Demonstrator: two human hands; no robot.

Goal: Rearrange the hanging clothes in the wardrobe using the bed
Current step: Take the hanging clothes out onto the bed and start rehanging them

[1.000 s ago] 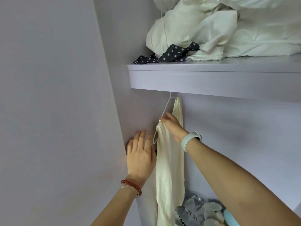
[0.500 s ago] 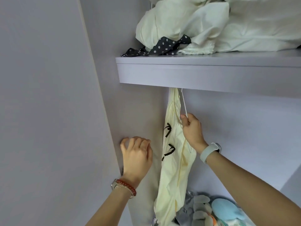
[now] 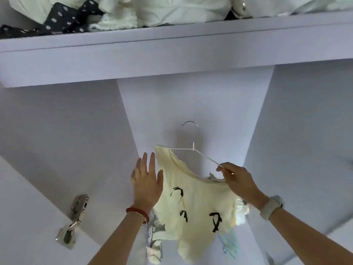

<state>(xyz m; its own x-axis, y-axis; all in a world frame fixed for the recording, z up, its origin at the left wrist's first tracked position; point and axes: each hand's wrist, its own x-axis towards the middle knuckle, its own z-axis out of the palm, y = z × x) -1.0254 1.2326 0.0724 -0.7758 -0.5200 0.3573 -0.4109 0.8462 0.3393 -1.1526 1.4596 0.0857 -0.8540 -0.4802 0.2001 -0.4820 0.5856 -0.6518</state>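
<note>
Hands first: the right hand (image 3: 237, 180), low right of centre, pinches the sloping arm of the white wire hanger (image 3: 193, 148), while the left hand (image 3: 147, 180) has uncurled since half a second ago and now lies flat, fingers spread, against the pale yellow top (image 3: 196, 203). The top no longer hangs edge-on under the shelf (image 3: 172, 44) — it faces the camera at centre, hook free of any rail. Bedding (image 3: 172, 10) remains piled along the frame's upper edge.

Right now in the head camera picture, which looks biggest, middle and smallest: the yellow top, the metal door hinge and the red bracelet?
1. Yellow top, by far the largest.
2. Metal door hinge, much smaller.
3. Red bracelet on the left wrist, smallest as it shows.
The hinge and bracelet are fairly close in look, and their distance from the camera differs, so that order is less sure.
</note>
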